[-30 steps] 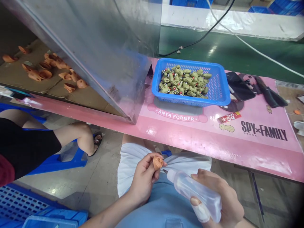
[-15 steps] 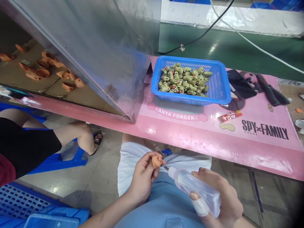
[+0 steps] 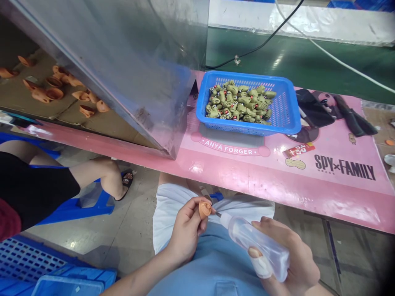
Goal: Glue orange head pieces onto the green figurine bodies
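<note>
Between the thumb and fingers of my left hand (image 3: 188,230) is a small orange hollow plastic piece (image 3: 204,210), held above my lap. My right hand (image 3: 290,250) is wrapped around a translucent squeeze bottle (image 3: 259,242) with a white cap and a thin dark nozzle. The bottle lies tilted, its nozzle tip pointing left at the orange piece; whether they touch I cannot tell. A white band covers part of my right thumb.
On the pink-covered table a blue basket (image 3: 249,130) holds many olive-green figure parts (image 3: 240,100). A metal partition (image 3: 148,82) stands left of it, with loose orange pieces (image 3: 40,92) on cardboard beyond. Another person's leg (image 3: 95,172) and blue crates (image 3: 68,283) are at left.
The bottle and my right hand have shifted very slightly right and down. The orange piece has turned a little in my left hand, which keeps hold of it.
</note>
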A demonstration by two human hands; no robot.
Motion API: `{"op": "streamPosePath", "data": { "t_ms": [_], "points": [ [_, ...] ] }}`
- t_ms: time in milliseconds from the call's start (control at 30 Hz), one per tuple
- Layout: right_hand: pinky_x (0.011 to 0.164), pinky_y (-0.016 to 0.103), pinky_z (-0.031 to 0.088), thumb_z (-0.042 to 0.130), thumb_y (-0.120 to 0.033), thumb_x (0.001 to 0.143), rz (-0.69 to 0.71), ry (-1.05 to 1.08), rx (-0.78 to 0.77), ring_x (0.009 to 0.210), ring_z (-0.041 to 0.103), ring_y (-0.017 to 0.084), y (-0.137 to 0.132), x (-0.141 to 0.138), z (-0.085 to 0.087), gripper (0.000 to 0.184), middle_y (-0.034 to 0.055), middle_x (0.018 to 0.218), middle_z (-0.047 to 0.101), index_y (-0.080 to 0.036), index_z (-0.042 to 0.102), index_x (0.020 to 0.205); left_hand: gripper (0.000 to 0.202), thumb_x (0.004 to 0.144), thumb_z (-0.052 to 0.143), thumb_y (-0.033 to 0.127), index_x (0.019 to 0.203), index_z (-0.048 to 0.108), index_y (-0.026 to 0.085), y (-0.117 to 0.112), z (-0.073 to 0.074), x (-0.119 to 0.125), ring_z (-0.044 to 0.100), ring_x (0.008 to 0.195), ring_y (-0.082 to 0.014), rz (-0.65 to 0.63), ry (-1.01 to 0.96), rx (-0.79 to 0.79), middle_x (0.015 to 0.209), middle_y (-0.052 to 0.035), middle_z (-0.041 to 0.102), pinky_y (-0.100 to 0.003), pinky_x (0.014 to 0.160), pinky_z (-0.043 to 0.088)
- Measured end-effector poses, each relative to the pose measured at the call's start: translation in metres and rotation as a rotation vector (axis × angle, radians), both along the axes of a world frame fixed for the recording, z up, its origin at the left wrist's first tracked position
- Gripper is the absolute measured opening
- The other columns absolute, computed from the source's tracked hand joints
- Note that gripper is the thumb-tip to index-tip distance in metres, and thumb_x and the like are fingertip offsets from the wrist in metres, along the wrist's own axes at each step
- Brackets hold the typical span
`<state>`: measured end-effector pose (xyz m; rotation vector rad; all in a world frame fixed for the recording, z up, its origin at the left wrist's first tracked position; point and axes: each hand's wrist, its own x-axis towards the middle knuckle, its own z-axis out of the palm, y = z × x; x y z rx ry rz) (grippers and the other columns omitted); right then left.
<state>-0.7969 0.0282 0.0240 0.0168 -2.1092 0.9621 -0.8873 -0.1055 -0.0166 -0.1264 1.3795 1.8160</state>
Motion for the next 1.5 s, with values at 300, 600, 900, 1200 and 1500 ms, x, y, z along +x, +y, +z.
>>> {"op": "streamPosePath", "data": {
  "t_ms": [300,600,900,1200,1500],
  "points": [
    [0.041,0.030,0.040,0.052,-0.010,0.069,-0.012,0.022,0.007,0.063,0.052,0.017,-0.0002,0.0024,-0.0027,0.030,0.0051,0.068,0.051,-0.007,0.051,0.099,0.012,0.079,0.050,0.026,0.086,0.053,0.016,-0.0009,-0.0004,0.0008,0.031,0.044,-0.0008,-0.025,0.033,0.000,0.073,0.0005,0.054,-0.017,0.040,0.018],
    [0.039,0.029,0.040,0.054,-0.011,0.067,0.020,0.027,0.022,0.060,0.051,0.016,0.0016,0.0017,-0.0038,0.033,0.0069,0.073,0.054,-0.006,0.051,0.100,0.012,0.080,0.047,0.025,0.087,0.053,0.017,-0.0034,-0.0022,0.0023,0.030,0.044,-0.0016,-0.063,0.051,0.000,0.066,0.0033,0.046,-0.016,0.040,0.019],
    [0.037,0.029,0.039,0.053,-0.009,0.066,0.031,0.037,0.015,0.057,0.050,0.016,-0.0001,-0.0012,-0.0034,0.036,0.0075,0.073,0.054,-0.005,0.051,0.102,0.014,0.078,0.051,0.029,0.085,0.054,0.017,-0.0024,-0.0017,0.0014,0.029,0.044,-0.0029,-0.079,0.034,0.001,0.059,0.0055,0.038,-0.017,0.040,0.019],
    [0.039,0.029,0.040,0.052,-0.011,0.068,0.015,0.019,0.018,0.059,0.052,0.017,-0.0022,-0.0031,-0.0008,0.031,0.0056,0.067,0.053,-0.007,0.052,0.099,0.012,0.078,0.050,0.026,0.085,0.054,0.017,-0.0029,-0.0038,0.0017,0.030,0.044,-0.0024,-0.100,0.029,0.014,0.060,0.0043,0.043,-0.017,0.040,0.019],
    [0.036,0.029,0.037,0.052,-0.009,0.066,-0.018,0.003,0.049,0.056,0.051,0.018,-0.0010,0.0010,0.0020,0.033,0.0046,0.069,0.055,-0.013,0.052,0.099,0.016,0.080,0.049,0.030,0.087,0.052,0.016,-0.0031,-0.0029,0.0016,0.029,0.044,-0.0020,-0.081,0.047,0.011,0.074,-0.0017,0.057,-0.018,0.040,0.019]
  ]
}}
